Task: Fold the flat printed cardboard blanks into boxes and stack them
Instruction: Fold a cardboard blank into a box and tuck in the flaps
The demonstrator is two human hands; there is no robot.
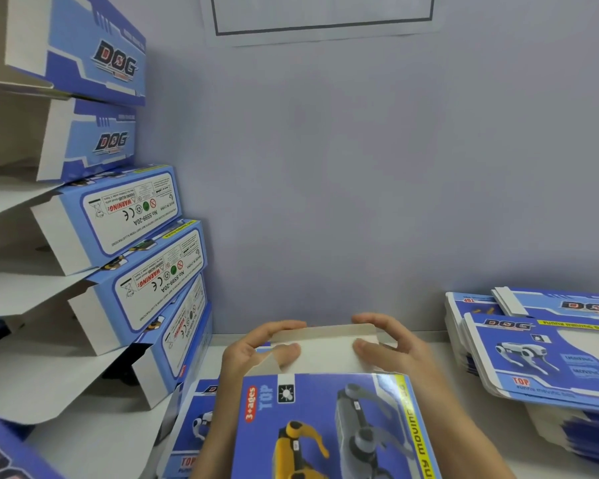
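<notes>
A blue printed box (329,423) with robot-dog pictures stands in front of me, its white end flap (325,350) turned up at the far end. My left hand (253,350) grips the flap's left side, thumb on its near face and fingers curled behind. On the flap's right side my right hand (391,344) holds it the same way. A stack of folded boxes (132,243) with open white flaps rises at the left. Flat blue blanks (540,354) lie piled at the right.
A plain grey wall (343,167) stands close behind the white tabletop (446,357). A framed white sheet (322,15) hangs on it at the top. More blue cardboard (191,426) lies under and left of the held box.
</notes>
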